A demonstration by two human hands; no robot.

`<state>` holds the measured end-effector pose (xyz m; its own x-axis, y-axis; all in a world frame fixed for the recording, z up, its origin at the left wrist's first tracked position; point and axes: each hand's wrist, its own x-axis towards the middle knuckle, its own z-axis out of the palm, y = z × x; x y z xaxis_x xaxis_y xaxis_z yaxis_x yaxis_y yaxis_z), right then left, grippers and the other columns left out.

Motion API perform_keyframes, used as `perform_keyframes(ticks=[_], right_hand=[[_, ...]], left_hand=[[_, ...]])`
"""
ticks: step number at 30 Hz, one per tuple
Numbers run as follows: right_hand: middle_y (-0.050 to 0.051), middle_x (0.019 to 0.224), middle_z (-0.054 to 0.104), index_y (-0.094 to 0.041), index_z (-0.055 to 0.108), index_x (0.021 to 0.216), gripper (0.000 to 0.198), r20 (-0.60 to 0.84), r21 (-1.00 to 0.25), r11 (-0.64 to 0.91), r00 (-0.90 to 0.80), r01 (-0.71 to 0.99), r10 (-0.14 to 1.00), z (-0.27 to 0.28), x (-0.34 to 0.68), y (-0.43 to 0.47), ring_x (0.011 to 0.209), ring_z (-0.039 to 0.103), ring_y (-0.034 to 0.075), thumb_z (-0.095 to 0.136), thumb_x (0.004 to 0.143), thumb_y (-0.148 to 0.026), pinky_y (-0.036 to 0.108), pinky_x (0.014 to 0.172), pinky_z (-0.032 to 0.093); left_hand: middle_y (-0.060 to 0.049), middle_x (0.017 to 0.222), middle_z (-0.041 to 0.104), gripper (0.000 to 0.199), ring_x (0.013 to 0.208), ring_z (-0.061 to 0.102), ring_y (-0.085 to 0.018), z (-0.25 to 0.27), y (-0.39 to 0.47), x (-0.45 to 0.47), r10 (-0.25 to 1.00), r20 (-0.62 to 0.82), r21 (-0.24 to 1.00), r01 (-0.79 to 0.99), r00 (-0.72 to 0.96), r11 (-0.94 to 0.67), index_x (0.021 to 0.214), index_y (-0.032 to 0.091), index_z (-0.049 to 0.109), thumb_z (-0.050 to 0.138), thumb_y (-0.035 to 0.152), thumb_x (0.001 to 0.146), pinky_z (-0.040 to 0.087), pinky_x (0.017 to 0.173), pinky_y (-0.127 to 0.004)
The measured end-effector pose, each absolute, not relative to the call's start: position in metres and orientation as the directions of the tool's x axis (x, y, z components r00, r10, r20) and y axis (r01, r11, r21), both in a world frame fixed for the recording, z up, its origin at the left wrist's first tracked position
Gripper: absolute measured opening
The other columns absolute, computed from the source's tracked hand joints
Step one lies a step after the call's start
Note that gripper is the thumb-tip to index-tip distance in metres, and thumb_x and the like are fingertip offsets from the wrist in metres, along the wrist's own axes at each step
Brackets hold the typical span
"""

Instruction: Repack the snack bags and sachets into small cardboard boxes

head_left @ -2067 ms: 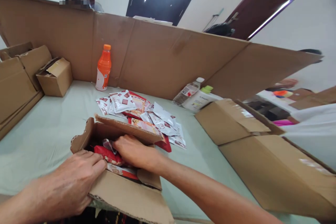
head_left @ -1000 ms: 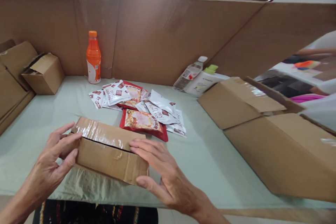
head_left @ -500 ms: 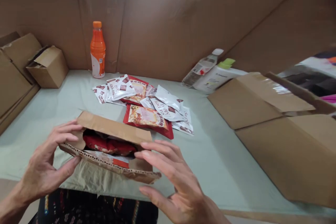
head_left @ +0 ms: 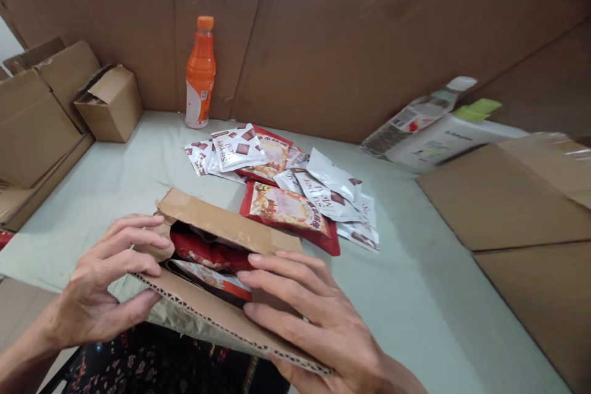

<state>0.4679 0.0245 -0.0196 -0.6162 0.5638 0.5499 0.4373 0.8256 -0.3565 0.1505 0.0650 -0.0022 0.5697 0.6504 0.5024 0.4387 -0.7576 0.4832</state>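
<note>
A small cardboard box [head_left: 231,221] stands at the table's near edge with its top flaps up. Inside it lie a red snack packet [head_left: 196,247] and a pale, red-edged packet [head_left: 212,275]. My left hand [head_left: 106,277] grips the box's left end, fingers over the side flap and thumb against the front flap. Across the right end, my right hand [head_left: 318,314] has its fingers on the flaps and its thumb under the front one. Just beyond the box are red snack packets [head_left: 286,206] and white sachets [head_left: 330,197] in a loose pile.
An orange drink bottle [head_left: 201,77] stands by the cardboard wall [head_left: 332,37]. At right, a clear bottle [head_left: 415,117] and a white bottle with a green cap [head_left: 452,138] lean behind a large carton [head_left: 503,197]. More cardboard boxes [head_left: 113,104] sit at left.
My right hand has closed in on the box's right end, its thumb now under the front flap. That flap has tipped outward toward me. The camera view has shifted.
</note>
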Motion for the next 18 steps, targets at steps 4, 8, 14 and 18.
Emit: perform_keyframes(ticks=[4, 8, 14, 18], right_hand=[[0.019, 0.145, 0.062, -0.014, 0.061, 0.133, 0.039, 0.628, -0.397, 0.742, -0.429, 0.541, 0.649, -0.02, 0.467, 0.024, 0.137, 0.059, 0.029, 0.063, 0.094, -0.014, 0.045, 0.111, 0.051], [0.018, 0.157, 0.051, -0.016, 0.058, 0.141, 0.044, 0.61, -0.377, 0.677, -0.38, 0.632, 0.695, -0.025, 0.472, 0.031, 0.144, 0.052, 0.03, 0.064, 0.098, -0.018, 0.044, 0.114, 0.048], [0.014, 0.149, 0.06, -0.02, 0.065, 0.133, 0.033, 0.548, -0.312, 0.75, -0.535, 0.583, 0.643, -0.033, 0.48, 0.041, 0.142, 0.053, 0.024, 0.054, 0.102, -0.015, 0.041, 0.111, 0.045], [0.009, 0.148, 0.063, -0.026, 0.07, 0.129, 0.035, 0.508, -0.348, 0.75, -0.559, 0.562, 0.655, -0.04, 0.481, 0.046, 0.143, 0.052, 0.023, 0.054, 0.1, -0.014, 0.041, 0.106, 0.043]], left_hand=[[-0.007, 0.138, 0.065, 0.021, 0.136, 0.059, -0.024, -0.005, 0.07, 0.16, 0.761, 0.47, 0.505, 0.572, 0.447, -0.647, 0.114, 0.026, 0.063, 0.067, 0.018, 0.095, 0.053, 0.112, -0.039], [-0.009, 0.16, 0.049, 0.044, 0.147, 0.05, -0.027, -0.014, 0.076, 0.167, 0.827, 0.426, 0.511, 0.657, 0.367, -0.554, 0.143, 0.031, 0.054, 0.064, 0.032, 0.1, 0.051, 0.117, -0.044], [-0.002, 0.173, 0.033, 0.046, 0.152, 0.045, -0.03, -0.021, 0.079, 0.163, 0.841, 0.321, 0.519, 0.662, 0.435, -0.541, 0.148, 0.041, 0.053, 0.059, 0.035, 0.103, 0.054, 0.115, -0.046], [0.005, 0.174, 0.029, 0.035, 0.156, 0.039, -0.03, -0.014, 0.076, 0.166, 0.87, 0.208, 0.515, 0.706, 0.446, -0.485, 0.136, 0.043, 0.065, 0.055, 0.035, 0.104, 0.049, 0.12, -0.047]])
